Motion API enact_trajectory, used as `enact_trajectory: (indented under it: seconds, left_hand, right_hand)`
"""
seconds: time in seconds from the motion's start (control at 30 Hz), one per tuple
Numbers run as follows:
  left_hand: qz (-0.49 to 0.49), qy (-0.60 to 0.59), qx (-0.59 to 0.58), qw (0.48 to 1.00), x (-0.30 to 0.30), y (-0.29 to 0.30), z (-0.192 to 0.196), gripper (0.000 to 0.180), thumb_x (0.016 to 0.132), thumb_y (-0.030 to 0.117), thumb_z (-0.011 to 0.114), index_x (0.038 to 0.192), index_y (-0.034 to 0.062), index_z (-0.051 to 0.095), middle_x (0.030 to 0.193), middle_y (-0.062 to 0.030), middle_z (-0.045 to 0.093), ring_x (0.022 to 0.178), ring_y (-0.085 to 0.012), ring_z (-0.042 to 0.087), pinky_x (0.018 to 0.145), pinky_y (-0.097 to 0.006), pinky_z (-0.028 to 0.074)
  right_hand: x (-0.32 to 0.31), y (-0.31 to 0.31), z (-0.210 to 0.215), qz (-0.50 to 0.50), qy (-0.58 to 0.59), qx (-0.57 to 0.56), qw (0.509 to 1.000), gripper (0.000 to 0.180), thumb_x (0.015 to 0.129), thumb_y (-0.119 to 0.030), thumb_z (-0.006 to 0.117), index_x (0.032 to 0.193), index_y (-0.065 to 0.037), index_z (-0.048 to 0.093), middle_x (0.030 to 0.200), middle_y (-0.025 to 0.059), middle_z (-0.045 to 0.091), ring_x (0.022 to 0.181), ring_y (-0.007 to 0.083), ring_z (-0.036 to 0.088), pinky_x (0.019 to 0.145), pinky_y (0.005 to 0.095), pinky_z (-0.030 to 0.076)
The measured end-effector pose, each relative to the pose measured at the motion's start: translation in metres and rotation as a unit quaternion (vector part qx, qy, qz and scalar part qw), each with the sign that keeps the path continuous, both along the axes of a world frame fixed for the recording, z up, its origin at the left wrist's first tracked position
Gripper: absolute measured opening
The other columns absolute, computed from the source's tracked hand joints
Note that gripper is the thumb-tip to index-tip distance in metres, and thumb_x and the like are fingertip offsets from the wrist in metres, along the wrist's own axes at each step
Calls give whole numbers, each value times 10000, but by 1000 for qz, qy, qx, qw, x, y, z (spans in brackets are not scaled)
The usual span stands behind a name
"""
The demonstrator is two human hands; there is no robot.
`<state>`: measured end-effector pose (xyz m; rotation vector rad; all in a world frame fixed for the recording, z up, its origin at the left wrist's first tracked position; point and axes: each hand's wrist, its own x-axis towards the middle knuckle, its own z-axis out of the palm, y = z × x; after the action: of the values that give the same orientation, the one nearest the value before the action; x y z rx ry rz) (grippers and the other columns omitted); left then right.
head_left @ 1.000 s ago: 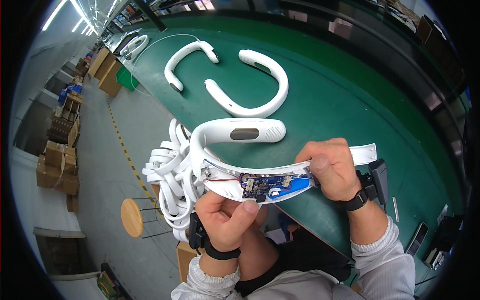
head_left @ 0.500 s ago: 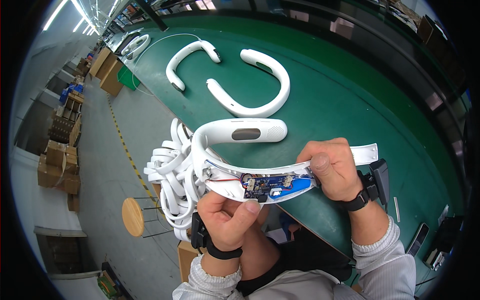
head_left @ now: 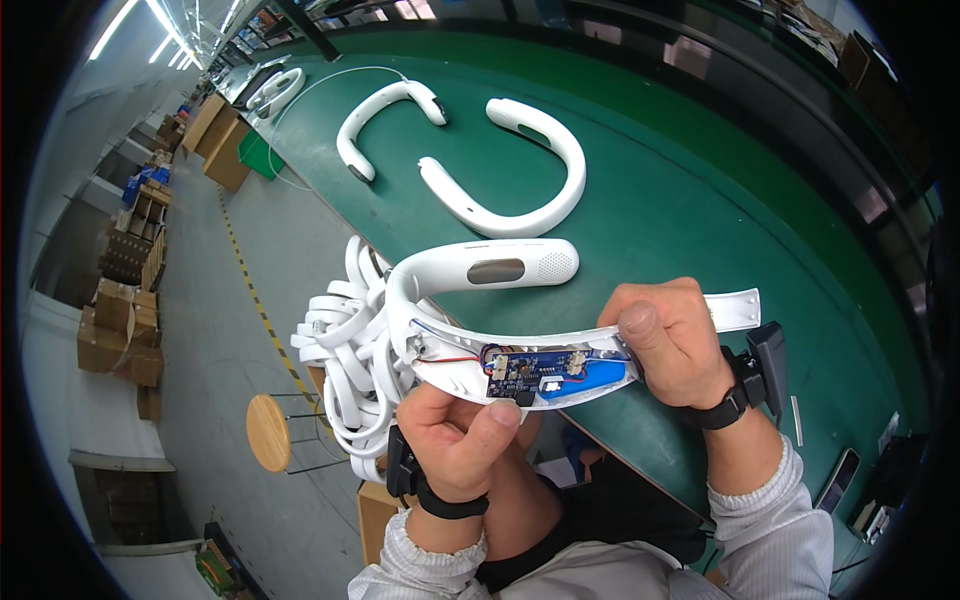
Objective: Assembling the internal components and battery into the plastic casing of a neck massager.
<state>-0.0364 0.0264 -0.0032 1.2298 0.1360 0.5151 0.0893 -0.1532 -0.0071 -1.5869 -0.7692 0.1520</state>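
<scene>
Nearest the body, the left hand [head_left: 462, 452] grips the lower edge of an opened white neckband casing [head_left: 470, 275], its fingers [head_left: 497, 417] clenched, thumb pressed up just below the exposed circuit board [head_left: 525, 368]. The right hand [head_left: 668, 340] clamps the casing's right arm, fingers curled over the top edge, thumb lying beside the blue battery cell [head_left: 590, 378]. The casing is held in the air over the near edge of the green worktop [head_left: 700, 180], not resting on it.

Risks noted:
- The thin red and blue wires [head_left: 450, 358] run loose inside the open shell. Any flexing of the casing between the two hands could strain them at their joints.
- The left thumb sits very near the board; a slip upward could press on its components or unseat it.
- The battery cell lies exposed at the rim of the shell. Squeezing by the right hand could dent it or push it out.
- The piece hangs past the worktop edge, so a lost grip would likely send it to the floor [head_left: 200, 330].

Further out, a heap of white neckband shells [head_left: 335, 350] sits at the left edge of the worktop and looks liable to slide off if knocked. Beyond, two closed white neckbands [head_left: 520, 205] [head_left: 375, 115] lie well apart from the hands. A round wooden stool [head_left: 268, 432] stands on the floor below.
</scene>
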Motion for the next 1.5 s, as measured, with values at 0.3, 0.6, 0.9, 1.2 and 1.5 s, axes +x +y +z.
enact_trajectory:
  seconds: [0.3,0.6,0.9,1.2,1.5]
  left_hand:
    - [-5,8,-12,1000,-2,2,-1,419,820,195,793,1090,-86,638,1063,-125,694,952,-164,649,881,-302,507]
    - [-4,-10,-38,999,-3,1,-2,463,817,205,775,1129,-104,626,1083,-148,692,973,-187,653,906,-319,502]
    - [-12,2,-28,1000,-5,3,-2,469,815,215,783,1123,-103,627,1078,-140,691,970,-183,652,906,-321,504]
    - [-18,-3,-19,1000,-6,4,-4,437,837,192,777,1125,-102,629,1072,-130,689,967,-168,649,905,-314,504]
    - [-11,-5,-5,1000,-4,3,-2,453,842,211,783,1128,-103,628,1070,-124,688,969,-164,644,906,-308,500]
  right_hand:
    - [-1,1,5,-4,6,-21,1000,520,1040,-391,504,693,-8,560,537,79,471,474,173,448,470,326,367]
    - [-2,1,6,-6,23,-28,999,551,1047,-409,480,675,-8,545,531,71,465,478,162,442,470,320,365]
    - [-1,1,8,-5,35,-31,999,583,1055,-429,453,657,-7,515,518,50,451,483,140,430,467,311,356]
    - [-3,1,8,-6,74,-40,996,635,1049,-493,441,662,-1,543,526,39,494,510,114,454,475,303,371]
    - [-2,2,6,-3,86,-41,995,648,1048,-506,438,650,-3,528,529,25,484,524,102,440,475,301,366]
